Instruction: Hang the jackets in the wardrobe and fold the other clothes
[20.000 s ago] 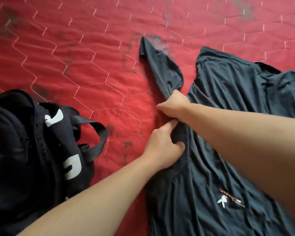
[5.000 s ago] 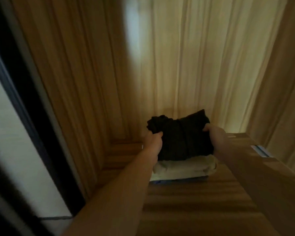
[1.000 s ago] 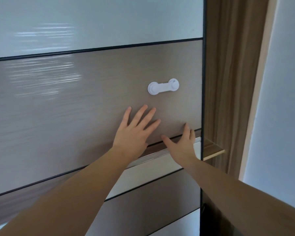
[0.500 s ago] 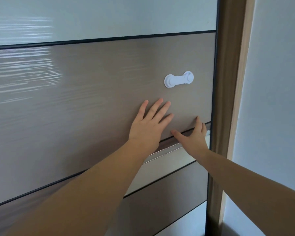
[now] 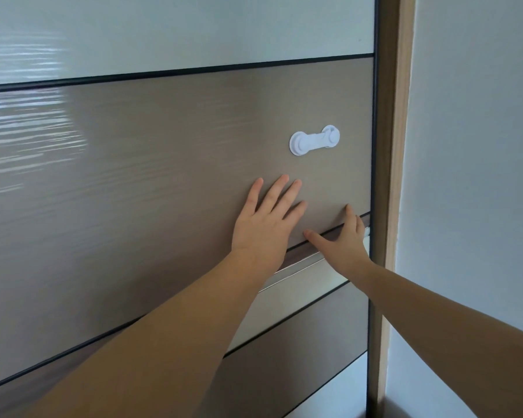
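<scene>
The wardrobe's sliding door [image 5: 151, 164] fills the view, with brown and pale glossy bands split by thin black lines. It is slid fully against the wooden frame [image 5: 393, 176] on the right. My left hand [image 5: 266, 224] lies flat on the brown band, fingers spread. My right hand [image 5: 343, 239] presses beside it, fingers apart, on the metal strip near the door's right edge. Neither hand holds anything. No clothes are visible.
A white plastic child-safety latch [image 5: 314, 140] is stuck on the door above my hands. A pale wall [image 5: 477, 176] runs to the right of the wooden frame.
The door has slid right with both hands on it, closing the gap where the wardrobe's inside and a shelf edge showed a second ago. Earlier I placed a folded dark garment inside.
</scene>
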Available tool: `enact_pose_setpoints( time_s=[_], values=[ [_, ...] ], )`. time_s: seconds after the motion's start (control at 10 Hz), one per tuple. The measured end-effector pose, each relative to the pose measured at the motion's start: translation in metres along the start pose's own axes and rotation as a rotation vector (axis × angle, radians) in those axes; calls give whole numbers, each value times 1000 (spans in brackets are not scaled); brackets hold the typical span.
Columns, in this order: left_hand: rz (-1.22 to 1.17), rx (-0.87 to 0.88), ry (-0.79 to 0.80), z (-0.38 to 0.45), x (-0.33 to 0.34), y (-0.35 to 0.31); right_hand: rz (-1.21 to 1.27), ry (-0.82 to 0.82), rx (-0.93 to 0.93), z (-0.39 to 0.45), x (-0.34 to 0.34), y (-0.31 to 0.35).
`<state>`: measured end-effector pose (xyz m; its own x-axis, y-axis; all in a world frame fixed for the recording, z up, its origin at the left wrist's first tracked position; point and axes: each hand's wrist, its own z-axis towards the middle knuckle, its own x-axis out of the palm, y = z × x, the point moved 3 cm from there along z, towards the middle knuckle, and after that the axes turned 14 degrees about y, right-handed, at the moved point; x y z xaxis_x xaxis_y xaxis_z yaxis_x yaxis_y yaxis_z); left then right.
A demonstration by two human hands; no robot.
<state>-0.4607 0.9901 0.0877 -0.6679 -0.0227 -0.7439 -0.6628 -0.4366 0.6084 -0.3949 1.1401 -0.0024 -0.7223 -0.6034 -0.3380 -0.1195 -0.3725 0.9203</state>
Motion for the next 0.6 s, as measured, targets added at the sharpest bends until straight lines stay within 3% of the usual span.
enact_pose_setpoints(
  time_s=[0.3,0.5,0.6],
  values=[
    [-9,15,16,7,-1,-8,34,26,3,-7,-10,6],
    [-276,92,78,-49,12,-27,-427,162,-7,-57,-12,12],
    [-489,-15,200,-83,23,-19,-684,172,58,-88,-9,22]
  ],
)
